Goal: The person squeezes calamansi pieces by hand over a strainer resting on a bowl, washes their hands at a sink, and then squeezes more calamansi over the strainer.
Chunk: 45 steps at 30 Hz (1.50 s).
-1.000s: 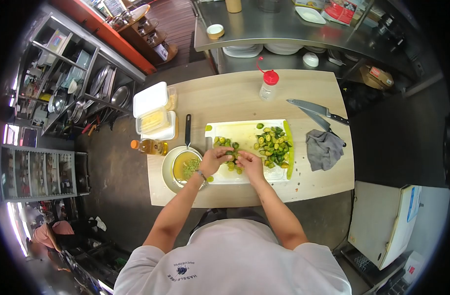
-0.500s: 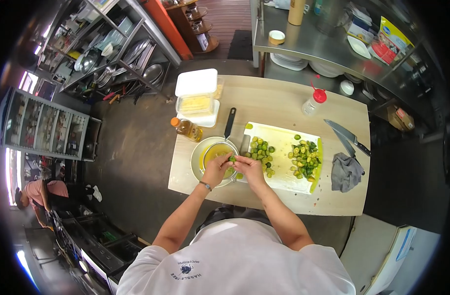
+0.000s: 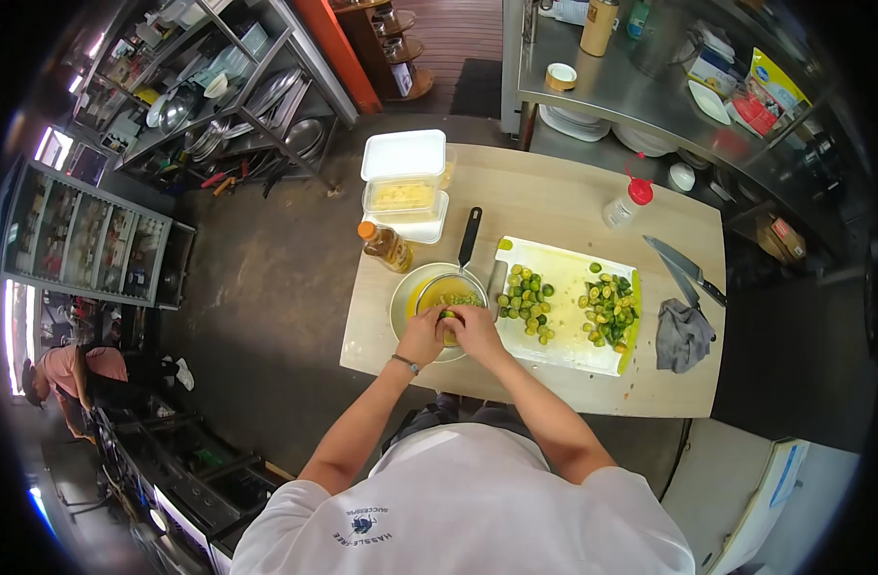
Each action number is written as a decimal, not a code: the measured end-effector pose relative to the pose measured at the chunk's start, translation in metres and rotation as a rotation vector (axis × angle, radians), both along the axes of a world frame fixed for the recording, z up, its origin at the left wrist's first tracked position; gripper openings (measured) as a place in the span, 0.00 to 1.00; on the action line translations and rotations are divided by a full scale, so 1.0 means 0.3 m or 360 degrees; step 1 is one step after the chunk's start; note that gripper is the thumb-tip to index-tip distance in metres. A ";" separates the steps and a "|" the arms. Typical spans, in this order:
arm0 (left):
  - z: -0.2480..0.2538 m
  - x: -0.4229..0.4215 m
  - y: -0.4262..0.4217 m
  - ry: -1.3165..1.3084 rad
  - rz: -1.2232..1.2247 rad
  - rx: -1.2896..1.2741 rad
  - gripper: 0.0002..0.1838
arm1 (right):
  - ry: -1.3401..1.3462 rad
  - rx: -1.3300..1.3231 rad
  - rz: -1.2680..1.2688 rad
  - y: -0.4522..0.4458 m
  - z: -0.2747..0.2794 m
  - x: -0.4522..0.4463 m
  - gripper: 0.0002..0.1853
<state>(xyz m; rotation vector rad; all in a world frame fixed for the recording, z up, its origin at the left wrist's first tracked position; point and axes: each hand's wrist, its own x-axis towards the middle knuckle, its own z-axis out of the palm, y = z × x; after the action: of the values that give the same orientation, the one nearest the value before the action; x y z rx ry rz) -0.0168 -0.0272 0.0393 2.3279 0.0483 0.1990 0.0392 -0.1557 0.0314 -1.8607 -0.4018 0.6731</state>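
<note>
My left hand point(image 3: 423, 337) and my right hand point(image 3: 474, 331) meet over a mesh strainer point(image 3: 473, 293), both closed on a small green citrus fruit point(image 3: 447, 314). Fingers cover most of the fruit. The strainer rests across a pale bowl point(image 3: 399, 309) holding yellow liquid, its black handle pointing away from me; pulp and seeds lie in the mesh. Right of the bowl is a white cutting board point(image 3: 563, 278) with green ends. Cut citrus halves point(image 3: 526, 300) sit on its left side, and a pile of citrus pieces point(image 3: 607, 309) on its right.
A bottle of amber liquid point(image 3: 386, 246) and a plastic tub point(image 3: 401, 195) with yellow contents stand behind the bowl. Two knives point(image 3: 683, 268), a grey cloth point(image 3: 683, 335) and a red-capped bottle point(image 3: 628, 204) lie or stand to the right. Another person point(image 3: 80, 374) bends at far left.
My hands have drawn closer together and lower over the strainer, fingers now wrapped tighter round the fruit. The view has shifted slightly, so the table appears further right.
</note>
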 end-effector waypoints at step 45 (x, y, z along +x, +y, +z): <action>-0.113 0.047 0.034 0.0284 -0.0196 0.0599 0.04 | -0.1027 -0.0663 0.0132 0.028 -0.116 -0.038 0.07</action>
<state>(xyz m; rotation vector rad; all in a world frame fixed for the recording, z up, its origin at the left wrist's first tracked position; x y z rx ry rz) -0.0026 -0.0169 0.0053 2.7082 -0.0478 -0.0693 0.0277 -0.1474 -0.0034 -2.4595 -0.8025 0.1931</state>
